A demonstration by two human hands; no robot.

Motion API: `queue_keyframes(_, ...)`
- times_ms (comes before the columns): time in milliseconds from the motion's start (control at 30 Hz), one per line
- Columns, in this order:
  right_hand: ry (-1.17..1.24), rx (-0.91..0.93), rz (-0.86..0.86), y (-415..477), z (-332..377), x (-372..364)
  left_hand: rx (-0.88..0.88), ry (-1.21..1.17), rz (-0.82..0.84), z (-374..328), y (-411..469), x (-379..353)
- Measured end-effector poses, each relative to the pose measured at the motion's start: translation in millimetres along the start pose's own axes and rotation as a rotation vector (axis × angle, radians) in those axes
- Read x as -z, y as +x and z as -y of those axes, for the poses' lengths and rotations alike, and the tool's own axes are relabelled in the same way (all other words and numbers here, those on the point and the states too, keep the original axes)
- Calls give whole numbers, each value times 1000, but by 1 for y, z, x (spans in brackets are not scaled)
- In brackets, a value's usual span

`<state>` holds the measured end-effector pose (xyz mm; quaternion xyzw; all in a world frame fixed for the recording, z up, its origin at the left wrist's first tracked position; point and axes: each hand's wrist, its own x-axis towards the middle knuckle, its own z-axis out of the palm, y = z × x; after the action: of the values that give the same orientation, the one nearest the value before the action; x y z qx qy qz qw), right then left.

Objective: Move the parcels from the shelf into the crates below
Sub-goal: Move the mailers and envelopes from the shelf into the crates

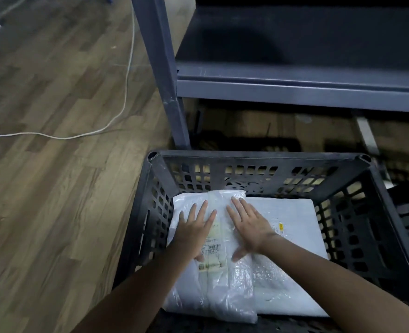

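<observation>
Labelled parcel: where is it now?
Head view: the labelled parcel lies left in the black crate, under the left hand and right hand, overlapping the white parcel on its right.

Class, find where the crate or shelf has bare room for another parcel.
Bare: the shelf; a thin strip between the white parcel and the crate's far wall. Crowded: left side, left hand and right hand pressing the wrapped parcel.

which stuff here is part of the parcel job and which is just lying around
Part of the job: black crate; labelled parcel in it, pressed flat by the left hand and right hand; white parcel beside it; grey shelf.
Just lying about: white cable on the wood floor.
</observation>
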<state>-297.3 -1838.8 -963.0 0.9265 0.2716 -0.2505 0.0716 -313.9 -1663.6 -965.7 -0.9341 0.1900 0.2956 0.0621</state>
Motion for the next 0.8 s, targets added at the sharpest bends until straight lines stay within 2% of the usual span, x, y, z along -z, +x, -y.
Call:
queue_keyframes(300,45,-60,191,26,-12,-31,3,-239,232,8,30,-26)
queue_keyframes(500,-14,-53,141,19,0,-33,41,-243,241,2,28,-28)
queue_keyframes(633,83,66,150,-17,14,-37,33,-205,188,-8,9,-32)
queue_keyframes(700,109,81,228,-36,22,-45,-12,-201,257,-8,-4,-36)
queue_keyframes(800,20,47,262,-47,37,-61,-29,-144,339,-8,-20,-47)
